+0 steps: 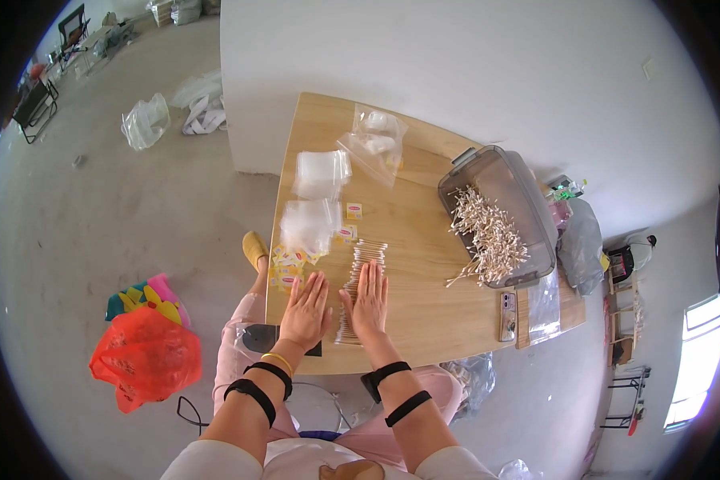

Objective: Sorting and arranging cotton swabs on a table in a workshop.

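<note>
A long column of cotton swabs (370,250), laid side by side, runs up the wooden table (424,320) in front of me. My right hand (368,306) rests over part of this column, fingers stretched out, hiding the swabs beneath. Left of it is my left hand (305,314), also with straight fingers and holding nothing, close to a heap of small yellow-and-white cards (286,278). Two stacks of clear plastic bags, a nearer one (308,226) and a farther one (320,174), lie beyond the cards. At the right, a grey plastic bin (540,232) holds many loose swabs (492,240).
Filled clear bags (376,140) lie at the table's far end. A phone (508,316) is near the right front edge, beside a clear plastic sheet (545,308). A white wall (424,56) borders the table's far side. A red plastic bag (148,356) sits on the floor.
</note>
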`<move>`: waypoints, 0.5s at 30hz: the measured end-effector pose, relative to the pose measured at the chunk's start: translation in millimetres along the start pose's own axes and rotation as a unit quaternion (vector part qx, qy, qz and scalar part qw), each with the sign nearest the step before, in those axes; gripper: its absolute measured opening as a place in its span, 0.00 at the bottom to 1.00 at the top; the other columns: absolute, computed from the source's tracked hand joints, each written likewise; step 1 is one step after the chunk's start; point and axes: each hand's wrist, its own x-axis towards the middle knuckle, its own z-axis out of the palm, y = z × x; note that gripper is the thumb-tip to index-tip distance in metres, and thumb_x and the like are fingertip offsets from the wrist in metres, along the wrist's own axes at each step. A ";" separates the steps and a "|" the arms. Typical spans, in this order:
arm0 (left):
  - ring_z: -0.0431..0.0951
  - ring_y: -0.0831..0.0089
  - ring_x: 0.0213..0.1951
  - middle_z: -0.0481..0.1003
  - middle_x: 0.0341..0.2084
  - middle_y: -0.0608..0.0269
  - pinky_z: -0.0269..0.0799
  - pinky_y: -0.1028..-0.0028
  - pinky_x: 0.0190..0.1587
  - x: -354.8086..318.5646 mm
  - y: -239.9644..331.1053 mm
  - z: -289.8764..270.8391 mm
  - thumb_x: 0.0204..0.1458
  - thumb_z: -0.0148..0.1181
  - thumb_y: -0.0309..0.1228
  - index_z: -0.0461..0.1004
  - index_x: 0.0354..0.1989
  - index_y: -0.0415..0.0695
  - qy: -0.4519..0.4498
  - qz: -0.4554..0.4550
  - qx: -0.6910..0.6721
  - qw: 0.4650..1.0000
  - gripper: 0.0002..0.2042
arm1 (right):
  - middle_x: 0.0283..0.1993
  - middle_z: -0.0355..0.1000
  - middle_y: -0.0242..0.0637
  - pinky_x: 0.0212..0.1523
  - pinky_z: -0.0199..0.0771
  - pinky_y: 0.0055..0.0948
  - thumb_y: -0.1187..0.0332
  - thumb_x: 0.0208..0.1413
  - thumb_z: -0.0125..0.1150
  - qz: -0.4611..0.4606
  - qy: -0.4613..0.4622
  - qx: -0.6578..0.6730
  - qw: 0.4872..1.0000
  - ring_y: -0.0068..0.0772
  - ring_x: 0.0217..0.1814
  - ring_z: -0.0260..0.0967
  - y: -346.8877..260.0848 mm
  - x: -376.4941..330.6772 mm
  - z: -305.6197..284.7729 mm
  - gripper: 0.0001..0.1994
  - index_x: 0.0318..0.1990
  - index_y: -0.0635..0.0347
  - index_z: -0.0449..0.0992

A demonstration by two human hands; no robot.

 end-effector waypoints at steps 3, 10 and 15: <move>0.49 0.62 0.74 0.56 0.71 0.51 0.33 0.54 0.76 -1.1 3.1 -1.7 0.60 0.45 0.40 0.58 0.68 0.34 -0.013 0.001 0.007 1.000 0.30 | 0.79 0.37 0.51 0.78 0.33 0.48 0.43 0.66 0.45 0.001 0.005 0.012 1.000 0.48 0.82 0.31 -1.0 -2.1 -8.2 0.42 0.74 0.69 0.44; 0.49 0.62 0.74 0.56 0.71 0.52 0.34 0.53 0.75 -0.7 -2.1 -0.1 0.60 0.45 0.39 0.57 0.69 0.35 0.007 -0.003 0.001 1.000 0.30 | 0.79 0.40 0.52 0.77 0.35 0.50 0.47 0.66 0.46 -0.039 -0.002 0.043 0.998 0.51 0.81 0.34 -22.1 -37.7 -8.1 0.40 0.73 0.70 0.44; 0.49 0.62 0.74 0.55 0.71 0.52 0.34 0.53 0.76 0.1 0.2 -1.8 0.60 0.44 0.39 0.57 0.69 0.35 -0.004 -0.009 -0.006 1.000 0.30 | 0.78 0.41 0.52 0.77 0.35 0.51 0.49 0.65 0.48 -0.037 -0.004 0.051 0.998 0.51 0.81 0.35 -22.4 -32.1 -12.4 0.40 0.73 0.70 0.45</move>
